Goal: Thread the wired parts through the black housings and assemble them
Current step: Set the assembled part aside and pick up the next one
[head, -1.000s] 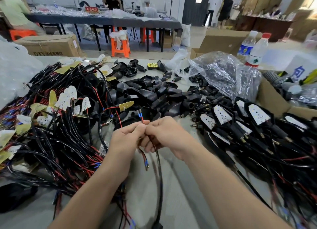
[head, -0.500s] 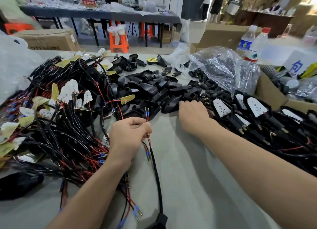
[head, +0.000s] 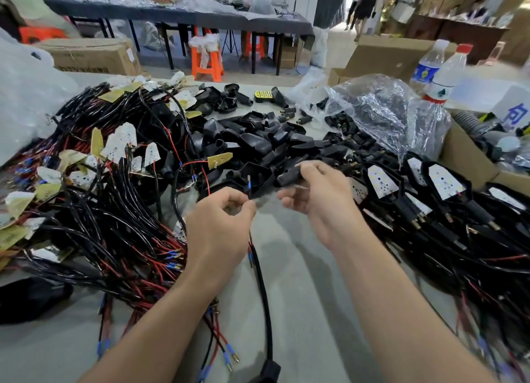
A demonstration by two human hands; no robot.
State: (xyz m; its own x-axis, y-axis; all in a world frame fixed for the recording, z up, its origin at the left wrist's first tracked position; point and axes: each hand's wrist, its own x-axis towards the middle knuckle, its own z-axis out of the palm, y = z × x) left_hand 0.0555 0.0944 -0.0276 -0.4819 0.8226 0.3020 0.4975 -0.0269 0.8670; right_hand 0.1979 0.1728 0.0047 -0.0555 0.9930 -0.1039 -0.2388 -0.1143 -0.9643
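My left hand [head: 219,225] pinches the thin wire ends of a black cable [head: 262,291]; a blue-sleeved tip [head: 249,183] sticks up above the fingers. The cable runs down toward me to a black part at the bottom edge. My right hand [head: 318,195] holds a small black housing [head: 288,176] between thumb and fingers, just right of the wire tip and apart from it. Loose black housings [head: 258,144] lie heaped behind both hands. Wired boards [head: 120,144] with red and black leads are piled at the left.
Assembled black units with white boards [head: 441,182] fill the right side. A crinkled clear bag [head: 384,110] of small black parts sits behind them. Two water bottles [head: 444,76] and a cardboard box [head: 464,159] stand at the far right. Grey tabletop [head: 304,311] shows between my forearms.
My right hand reached out to the housing pile, took a black housing and brought it back beside the wire tips. My left hand kept pinching the wires.
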